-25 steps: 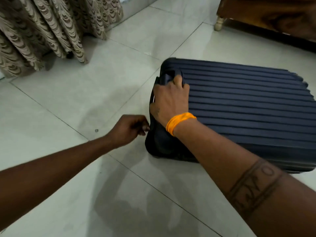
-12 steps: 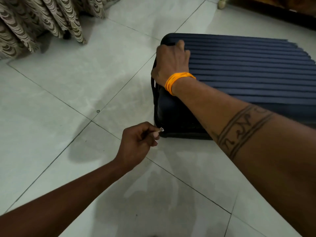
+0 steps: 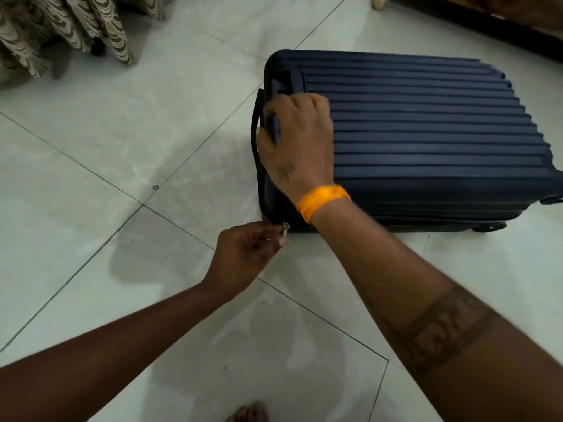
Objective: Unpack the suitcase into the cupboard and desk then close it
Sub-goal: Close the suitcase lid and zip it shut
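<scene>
A dark blue ribbed hard-shell suitcase (image 3: 426, 132) lies flat and closed on the tiled floor. My right hand (image 3: 297, 144), with an orange band at the wrist, rests on the suitcase's near-left end, its fingers curled round the blue handle (image 3: 274, 129) there. My left hand (image 3: 243, 257) pinches the small silver zipper pull (image 3: 285, 229) at the suitcase's near-left bottom corner. The suitcase's inside is hidden.
Patterned curtains (image 3: 70, 28) hang at the top left. Dark wooden furniture with a pale foot (image 3: 379, 1) stands at the top right behind the suitcase. A suitcase wheel (image 3: 489, 227) shows at the near right. My bare toes (image 3: 248, 414) are at the bottom edge.
My left hand has carried the zipper pull from the suitcase's left side round to its near-left corner. My right hand slid back along the end and now grips the handle.
</scene>
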Demonstrator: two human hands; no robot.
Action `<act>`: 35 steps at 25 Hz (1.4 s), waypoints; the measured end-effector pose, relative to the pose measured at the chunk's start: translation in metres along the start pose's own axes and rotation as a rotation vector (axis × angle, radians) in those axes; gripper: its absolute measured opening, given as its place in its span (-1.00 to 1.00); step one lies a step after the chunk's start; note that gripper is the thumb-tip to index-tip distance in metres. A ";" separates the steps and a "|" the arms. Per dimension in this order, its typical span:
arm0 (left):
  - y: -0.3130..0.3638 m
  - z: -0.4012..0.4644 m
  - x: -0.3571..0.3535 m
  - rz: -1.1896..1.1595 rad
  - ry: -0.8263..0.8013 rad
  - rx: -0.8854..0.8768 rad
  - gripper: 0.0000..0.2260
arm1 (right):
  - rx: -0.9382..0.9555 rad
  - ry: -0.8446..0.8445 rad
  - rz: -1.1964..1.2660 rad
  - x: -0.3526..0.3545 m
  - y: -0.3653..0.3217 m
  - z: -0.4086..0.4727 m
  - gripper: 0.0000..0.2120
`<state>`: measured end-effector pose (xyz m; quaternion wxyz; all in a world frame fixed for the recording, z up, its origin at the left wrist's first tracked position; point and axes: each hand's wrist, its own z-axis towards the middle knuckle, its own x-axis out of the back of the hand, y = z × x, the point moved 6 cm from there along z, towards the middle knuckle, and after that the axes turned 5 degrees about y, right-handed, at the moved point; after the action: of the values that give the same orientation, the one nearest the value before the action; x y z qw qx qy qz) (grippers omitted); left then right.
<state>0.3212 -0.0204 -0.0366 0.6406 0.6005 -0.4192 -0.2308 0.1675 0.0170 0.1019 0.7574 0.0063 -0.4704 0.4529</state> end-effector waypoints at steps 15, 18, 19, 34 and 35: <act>0.107 0.063 -0.034 1.074 -0.125 -1.002 -0.20 | -0.750 -0.251 0.079 -0.046 0.051 -0.183 -0.68; 0.102 0.068 -0.039 1.086 -0.179 -1.000 -0.19 | -0.634 -0.144 0.113 -0.039 0.045 -0.182 -0.79; 0.101 0.068 -0.038 1.093 -0.173 -1.005 -0.20 | -0.541 -0.129 0.082 -0.036 0.044 -0.183 -0.80; 0.102 0.079 -0.019 0.952 -0.193 -0.978 -0.24 | -0.225 -0.253 -0.252 -0.051 0.026 -0.149 -0.74; 0.102 0.079 -0.019 0.939 -0.195 -0.971 -0.24 | -0.248 -0.239 -0.239 -0.051 0.026 -0.147 -0.72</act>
<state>0.2254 -0.0335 0.0510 0.8291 -0.0243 -0.5400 -0.1433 0.2461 0.0615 -0.0280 0.7394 0.0225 -0.6049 0.2946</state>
